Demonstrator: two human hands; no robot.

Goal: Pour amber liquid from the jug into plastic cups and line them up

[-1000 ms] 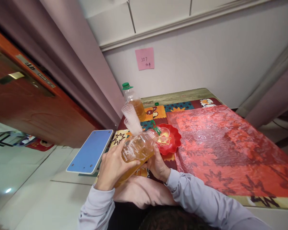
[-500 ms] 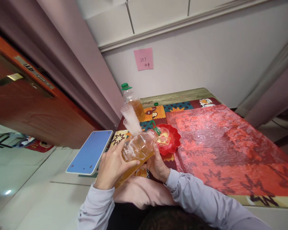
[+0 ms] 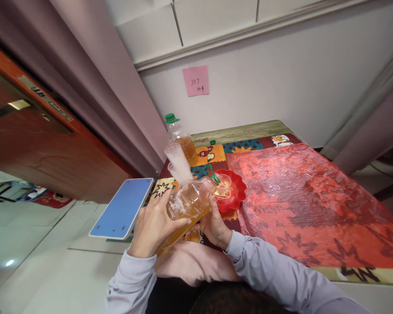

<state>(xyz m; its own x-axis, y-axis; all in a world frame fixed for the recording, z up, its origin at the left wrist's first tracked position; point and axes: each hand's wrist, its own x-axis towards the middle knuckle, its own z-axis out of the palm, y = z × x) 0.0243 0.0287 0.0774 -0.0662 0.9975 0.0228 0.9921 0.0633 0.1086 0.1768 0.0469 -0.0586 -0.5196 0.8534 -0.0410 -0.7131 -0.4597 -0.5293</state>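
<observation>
A large clear plastic bottle (image 3: 190, 203) of amber liquid is tilted, its neck pointing up and right. My left hand (image 3: 155, 226) wraps round the bottle's lower body. My right hand (image 3: 214, 222) grips it near the neck from the right. A green strap or handle ring (image 3: 213, 174) hangs by the mouth. The mouth is over a clear plastic cup (image 3: 223, 184), which stands in a red scalloped dish (image 3: 238, 192). Whether liquid is running out is too small to tell. Stacked clear plastic cups (image 3: 177, 159) stand just beyond the bottle.
Behind the cups stands a second bottle (image 3: 185, 141) of amber liquid with a green cap. A loose green cap (image 3: 212, 142) lies near the table's back edge. Red film (image 3: 308, 200) covers the table's right side. A blue-topped stool (image 3: 122, 209) is at the left.
The bottle is almost unmoved, with the liquid inside slightly shifted toward the neck. Both hands keep the same hold.
</observation>
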